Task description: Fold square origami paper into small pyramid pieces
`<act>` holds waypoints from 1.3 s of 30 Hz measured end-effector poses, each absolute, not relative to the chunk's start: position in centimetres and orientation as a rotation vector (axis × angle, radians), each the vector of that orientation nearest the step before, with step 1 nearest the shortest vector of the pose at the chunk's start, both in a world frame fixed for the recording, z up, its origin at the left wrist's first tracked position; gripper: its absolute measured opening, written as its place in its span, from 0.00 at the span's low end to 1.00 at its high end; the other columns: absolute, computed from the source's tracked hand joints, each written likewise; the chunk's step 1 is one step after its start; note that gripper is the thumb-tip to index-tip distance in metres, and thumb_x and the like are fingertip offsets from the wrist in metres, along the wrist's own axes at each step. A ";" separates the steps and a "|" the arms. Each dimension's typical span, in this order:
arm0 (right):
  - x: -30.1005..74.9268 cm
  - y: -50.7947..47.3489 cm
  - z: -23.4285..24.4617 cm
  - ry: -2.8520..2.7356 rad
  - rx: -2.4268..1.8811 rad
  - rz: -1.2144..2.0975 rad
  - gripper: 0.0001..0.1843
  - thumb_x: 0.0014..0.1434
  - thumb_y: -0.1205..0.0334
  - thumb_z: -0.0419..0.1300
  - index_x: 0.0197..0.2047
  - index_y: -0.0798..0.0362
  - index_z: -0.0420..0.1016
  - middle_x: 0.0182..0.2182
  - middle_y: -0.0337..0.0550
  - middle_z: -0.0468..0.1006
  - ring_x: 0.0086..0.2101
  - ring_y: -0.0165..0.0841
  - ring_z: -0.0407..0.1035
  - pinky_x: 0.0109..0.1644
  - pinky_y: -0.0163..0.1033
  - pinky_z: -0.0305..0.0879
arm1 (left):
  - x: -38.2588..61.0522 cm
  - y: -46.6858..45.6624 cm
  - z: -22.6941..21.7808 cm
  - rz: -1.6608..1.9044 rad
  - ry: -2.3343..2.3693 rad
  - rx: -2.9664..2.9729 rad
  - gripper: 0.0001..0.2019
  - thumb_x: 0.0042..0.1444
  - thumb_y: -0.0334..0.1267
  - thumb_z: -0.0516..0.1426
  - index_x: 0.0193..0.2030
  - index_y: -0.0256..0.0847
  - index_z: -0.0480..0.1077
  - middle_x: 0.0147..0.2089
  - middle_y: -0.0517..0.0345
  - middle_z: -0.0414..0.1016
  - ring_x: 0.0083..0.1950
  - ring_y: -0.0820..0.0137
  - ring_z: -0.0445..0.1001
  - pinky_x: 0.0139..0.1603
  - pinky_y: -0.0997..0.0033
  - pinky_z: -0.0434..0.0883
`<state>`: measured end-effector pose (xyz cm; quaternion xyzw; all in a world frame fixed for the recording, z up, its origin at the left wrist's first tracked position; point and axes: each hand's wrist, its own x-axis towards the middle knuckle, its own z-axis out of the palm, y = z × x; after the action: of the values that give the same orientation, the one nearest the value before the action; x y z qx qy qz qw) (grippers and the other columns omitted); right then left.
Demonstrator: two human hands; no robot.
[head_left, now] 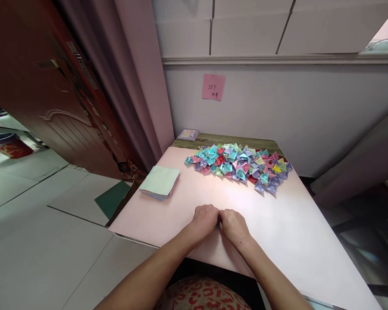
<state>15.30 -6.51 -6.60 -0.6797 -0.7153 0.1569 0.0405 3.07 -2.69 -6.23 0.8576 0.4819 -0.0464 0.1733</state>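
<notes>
Two hands rest low on the pink tabletop [168, 215], knuckles up and pressed side by side: the left hand [205, 218] and the right hand [234, 224] touch each other at the thumbs. Both are curled shut over something small between them; only a dark sliver [219, 224] shows in the gap, too hidden to tell its shape or colour for certain. One stack of square paper sheets [161, 181] lies to the left near the tabletop's edge, its top sheet pale green with pinkish and blue edges showing beneath. One large heap of folded paper pieces [241, 165] spreads across the far side, too many to count, in teal, purple, pink, red, yellow and green, each small and pointed. One small pack of cards or paper [188, 134] sits at the far left corner on the bare wooden strip by the wall. One pink sticky note [213, 87] with handwriting is stuck on the white wall above. Nothing lies between the hands and the heap; the stack is well apart from both. A curtain [132, 86] hangs left of the tabletop.
</notes>
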 end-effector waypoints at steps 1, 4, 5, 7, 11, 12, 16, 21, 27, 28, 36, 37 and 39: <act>15.6 -6.6 -6.7 -2.190 -2.063 0.487 0.12 0.55 0.71 0.55 0.35 0.52 0.79 0.33 0.46 0.81 0.34 0.37 0.74 0.33 0.35 0.57 | 2.9 -2.7 -6.2 -0.124 1.362 2.444 0.13 0.55 0.30 0.51 0.37 0.38 0.77 0.41 0.46 0.79 0.44 0.57 0.77 0.42 0.62 0.68; 16.7 -7.2 -7.2 -2.159 -1.888 0.562 0.09 0.57 0.66 0.58 0.40 0.49 0.77 0.33 0.41 0.81 0.35 0.34 0.73 0.37 0.33 0.60 | 2.3 -2.7 -6.0 -0.110 1.372 2.458 0.12 0.56 0.32 0.52 0.37 0.39 0.77 0.40 0.46 0.79 0.43 0.57 0.77 0.41 0.63 0.68; 17.1 -7.4 -7.5 -2.135 -1.791 0.596 0.09 0.58 0.66 0.58 0.42 0.49 0.76 0.33 0.39 0.80 0.34 0.33 0.73 0.38 0.33 0.60 | 2.1 -2.7 -5.9 -0.110 1.374 2.448 0.10 0.55 0.33 0.53 0.36 0.40 0.77 0.39 0.47 0.79 0.42 0.57 0.77 0.40 0.63 0.68; 17.9 -7.9 -8.0 -2.137 -1.654 0.622 0.08 0.58 0.67 0.58 0.41 0.49 0.76 0.32 0.38 0.78 0.33 0.31 0.72 0.38 0.32 0.60 | 1.6 -2.5 -5.8 -0.092 1.372 2.409 0.08 0.51 0.34 0.56 0.35 0.42 0.77 0.37 0.50 0.80 0.41 0.58 0.77 0.38 0.65 0.68; 18.6 -8.4 -9.1 -2.253 -1.492 0.584 0.09 0.60 0.68 0.55 0.38 0.49 0.76 0.33 0.38 0.76 0.32 0.30 0.71 0.36 0.31 0.59 | 0.7 -2.1 -5.9 0.011 1.350 2.323 0.08 0.47 0.32 0.58 0.33 0.43 0.78 0.35 0.54 0.80 0.41 0.60 0.77 0.39 0.67 0.68; 18.6 -8.4 -9.4 -2.272 -1.466 0.575 0.10 0.60 0.69 0.54 0.39 0.49 0.76 0.34 0.38 0.76 0.32 0.30 0.71 0.36 0.31 0.60 | 0.5 -2.0 -5.9 0.049 1.337 2.296 0.08 0.46 0.32 0.57 0.32 0.43 0.78 0.35 0.54 0.80 0.41 0.61 0.77 0.39 0.67 0.68; 18.5 -8.2 -9.9 -2.257 -1.416 0.555 0.13 0.61 0.71 0.52 0.41 0.48 0.76 0.35 0.39 0.76 0.33 0.30 0.71 0.37 0.31 0.61 | -1.1 -1.6 -6.4 0.470 1.242 2.073 0.09 0.50 0.36 0.58 0.38 0.43 0.77 0.38 0.56 0.78 0.36 0.67 0.75 0.38 0.71 0.70; 18.0 -4.8 -9.4 -2.052 -1.569 0.403 0.09 0.60 0.69 0.54 0.36 0.50 0.76 0.32 0.40 0.78 0.32 0.31 0.72 0.38 0.32 0.62 | -4.0 -1.8 -8.4 0.962 1.476 1.769 0.11 0.58 0.40 0.51 0.35 0.40 0.74 0.38 0.55 0.75 0.33 0.70 0.72 0.36 0.70 0.70; 16.7 3.3 -7.3 -1.666 -1.707 0.260 0.14 0.58 0.61 0.58 0.47 0.52 0.76 0.34 0.42 0.81 0.31 0.32 0.74 0.40 0.35 0.64 | -5.2 -3.0 -10.4 0.995 1.523 1.858 0.10 0.58 0.37 0.50 0.30 0.41 0.70 0.33 0.58 0.72 0.35 0.68 0.72 0.38 0.69 0.69; 16.5 4.0 -7.4 -1.618 -1.691 0.290 0.16 0.58 0.59 0.58 0.49 0.52 0.75 0.33 0.42 0.81 0.30 0.32 0.74 0.40 0.35 0.65 | -5.2 -3.1 -10.4 0.999 1.522 1.863 0.10 0.58 0.37 0.50 0.29 0.42 0.70 0.33 0.58 0.72 0.36 0.68 0.72 0.39 0.69 0.69; 16.7 0.0 -12.5 -1.369 -1.667 0.553 0.22 0.60 0.45 0.54 0.34 0.53 0.80 0.25 0.43 0.81 0.25 0.35 0.73 0.33 0.36 0.66 | -5.3 -3.7 -10.7 1.057 1.491 1.805 0.10 0.58 0.38 0.51 0.31 0.43 0.71 0.34 0.57 0.73 0.35 0.67 0.73 0.37 0.69 0.70; 16.9 -0.5 -13.1 -1.338 -1.659 0.578 0.22 0.60 0.44 0.54 0.35 0.53 0.80 0.26 0.43 0.81 0.26 0.35 0.73 0.33 0.35 0.66 | -5.3 -3.8 -10.9 1.070 1.495 1.800 0.09 0.58 0.38 0.51 0.33 0.43 0.72 0.34 0.57 0.73 0.34 0.68 0.73 0.36 0.69 0.71; 17.0 -1.1 -13.6 -1.313 -1.667 0.596 0.21 0.59 0.44 0.55 0.36 0.53 0.79 0.27 0.42 0.81 0.27 0.36 0.74 0.34 0.35 0.67 | -5.5 -3.5 -10.9 1.108 1.523 1.811 0.07 0.58 0.37 0.52 0.37 0.43 0.72 0.36 0.57 0.73 0.33 0.69 0.72 0.35 0.70 0.71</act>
<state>17.04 -1.12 -13.63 -0.6749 -0.5313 0.2411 0.4518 -5.49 -3.53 -10.88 0.6690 0.5626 0.4094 0.2614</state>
